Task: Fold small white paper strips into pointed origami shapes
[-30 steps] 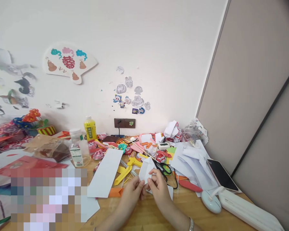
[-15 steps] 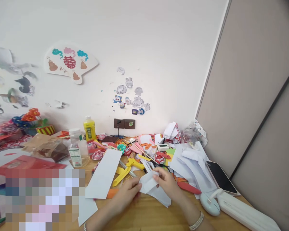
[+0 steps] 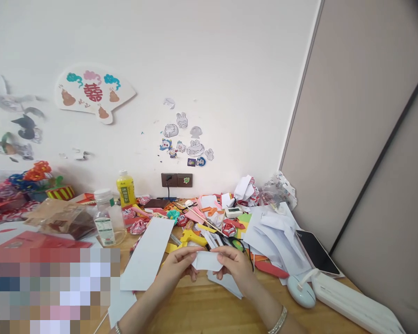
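Note:
A small folded piece of white paper [image 3: 207, 261] is held up between both hands, above the wooden table [image 3: 195, 308]. My left hand [image 3: 181, 265] pinches its left end between thumb and fingers. At the right end, my right hand [image 3: 232, 264] grips it the same way. More white paper pieces [image 3: 226, 283] lie on the table below and behind my right hand. A yellow glue gun [image 3: 192, 237] lies just beyond the hands. To the left is a long white sheet [image 3: 149, 253].
A clear jar [image 3: 104, 220] and a yellow bottle [image 3: 126, 188] stand at the back left. Paper scraps and scissors [image 3: 237, 243] lie behind the hands. On the right are white sheets [image 3: 275, 236], a tablet [image 3: 316, 253] and a white lamp [image 3: 355, 301].
The paper has turned level, and both hands now grip its opposite ends symmetrically. My left hand has moved slightly up and left. The whole view has shifted a little.

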Demonstrator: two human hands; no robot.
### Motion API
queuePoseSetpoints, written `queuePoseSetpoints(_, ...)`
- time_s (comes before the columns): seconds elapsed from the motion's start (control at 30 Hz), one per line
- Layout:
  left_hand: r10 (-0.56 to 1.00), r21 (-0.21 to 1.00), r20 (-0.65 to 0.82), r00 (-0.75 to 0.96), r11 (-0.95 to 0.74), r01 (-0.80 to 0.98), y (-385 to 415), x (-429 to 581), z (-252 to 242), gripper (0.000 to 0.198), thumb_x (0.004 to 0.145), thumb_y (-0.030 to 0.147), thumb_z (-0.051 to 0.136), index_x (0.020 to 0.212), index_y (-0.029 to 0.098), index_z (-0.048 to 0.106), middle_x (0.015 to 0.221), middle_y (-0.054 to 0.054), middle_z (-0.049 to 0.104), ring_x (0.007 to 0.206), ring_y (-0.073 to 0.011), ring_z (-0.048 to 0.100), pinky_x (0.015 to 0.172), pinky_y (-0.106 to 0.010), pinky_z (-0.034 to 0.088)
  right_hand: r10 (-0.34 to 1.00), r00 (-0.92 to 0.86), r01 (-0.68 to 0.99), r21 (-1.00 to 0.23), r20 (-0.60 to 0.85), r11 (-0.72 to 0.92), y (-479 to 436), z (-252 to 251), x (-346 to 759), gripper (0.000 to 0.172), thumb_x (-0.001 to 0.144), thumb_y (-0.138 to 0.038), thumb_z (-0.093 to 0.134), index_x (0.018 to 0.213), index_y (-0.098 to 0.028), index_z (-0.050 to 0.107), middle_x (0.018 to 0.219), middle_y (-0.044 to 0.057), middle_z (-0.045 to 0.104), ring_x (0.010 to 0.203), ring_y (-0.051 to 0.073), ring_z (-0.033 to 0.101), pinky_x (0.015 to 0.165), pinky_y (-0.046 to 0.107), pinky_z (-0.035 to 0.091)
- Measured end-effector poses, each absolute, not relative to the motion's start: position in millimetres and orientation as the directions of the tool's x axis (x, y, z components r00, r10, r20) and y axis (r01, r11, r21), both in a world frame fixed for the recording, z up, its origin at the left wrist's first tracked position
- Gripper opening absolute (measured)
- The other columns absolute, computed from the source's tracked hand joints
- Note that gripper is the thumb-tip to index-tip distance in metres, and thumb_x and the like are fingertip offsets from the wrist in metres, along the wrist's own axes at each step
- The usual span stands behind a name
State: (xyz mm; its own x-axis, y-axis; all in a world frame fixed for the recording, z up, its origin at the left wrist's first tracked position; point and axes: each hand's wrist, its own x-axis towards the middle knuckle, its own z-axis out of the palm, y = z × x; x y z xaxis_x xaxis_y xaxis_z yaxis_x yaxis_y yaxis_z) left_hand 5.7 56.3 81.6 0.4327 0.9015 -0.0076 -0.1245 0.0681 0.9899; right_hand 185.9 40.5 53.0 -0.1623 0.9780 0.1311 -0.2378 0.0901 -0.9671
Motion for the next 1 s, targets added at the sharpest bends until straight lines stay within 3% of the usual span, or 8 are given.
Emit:
queuePoseSetpoints(0.17, 0.908, 0.994, -0.080, 0.412, 0.102, -0.032, 62, 8, 78, 0.053, 0.058, 0.059, 0.061, 0.081, 0.012, 0.062, 0.056, 0.000, 0.059, 0.042, -0.0119, 0.052, 0.043, -0.025, 0.043, 0.959, -0.138, 0.003, -0.968, 0.249, 0.252, 37, 54, 185, 0.031, 0.072, -0.041, 0.055, 0.085, -0.016, 0.067, 0.073, 0.004, 0.061, 0.051, 0.012, 0.057, 0.046, 0.022, 0.045)
queuePoseSetpoints(0.33, 0.930, 0.996, -0.039, 0.366, 0.008, 0.084, 62, 11, 76, 0.044, 0.060, 0.057, 0.059, 0.068, 0.013, 0.060, 0.054, 0.003, 0.056, 0.046, -0.0112, 0.054, 0.048, -0.024, 0.045, 0.934, -0.187, 0.252, -0.904, 0.305, 0.345, 34, 56, 190, 0.026, 0.079, -0.032, 0.049, 0.094, -0.018, 0.065, 0.078, 0.003, 0.063, 0.050, 0.010, 0.056, 0.050, 0.020, 0.044)
queuePoseSetpoints(0.67, 0.919, 0.975, 0.054, 0.389, -0.133, 0.178, 58, 16, 70, 0.033, 0.065, 0.047, 0.057, 0.069, 0.015, 0.058, 0.059, 0.002, 0.058, 0.048, -0.0121, 0.055, 0.050, -0.024, 0.045, 0.934, -0.269, 0.340, -0.884, 0.235, 0.321, 40, 49, 192, 0.032, 0.081, -0.040, 0.046, 0.078, -0.013, 0.063, 0.064, 0.001, 0.057, 0.051, 0.010, 0.052, 0.047, 0.019, 0.041)
queuePoseSetpoints(0.8, 0.923, 0.973, 0.031, 0.383, -0.115, 0.199, 58, 15, 67, 0.033, 0.065, 0.049, 0.055, 0.066, 0.016, 0.055, 0.058, 0.003, 0.056, 0.047, -0.0125, 0.056, 0.049, -0.024, 0.045, 0.944, -0.274, 0.311, -0.912, 0.183, 0.267, 41, 49, 193, 0.032, 0.081, -0.041, 0.046, 0.074, -0.013, 0.061, 0.062, 0.000, 0.056, 0.052, 0.011, 0.053, 0.046, 0.018, 0.040)
queuePoseSetpoints(1.0, 0.906, 0.967, 0.024, 0.422, -0.128, 0.219, 58, 15, 62, 0.037, 0.066, 0.054, 0.052, 0.064, 0.018, 0.049, 0.056, 0.004, 0.054, 0.049, -0.0141, 0.056, 0.049, -0.025, 0.044, 0.925, -0.312, 0.403, -0.851, 0.219, 0.337, 40, 56, 196, 0.034, 0.084, -0.038, 0.042, 0.067, -0.014, 0.058, 0.056, -0.002, 0.053, 0.052, 0.010, 0.049, 0.049, 0.019, 0.035)
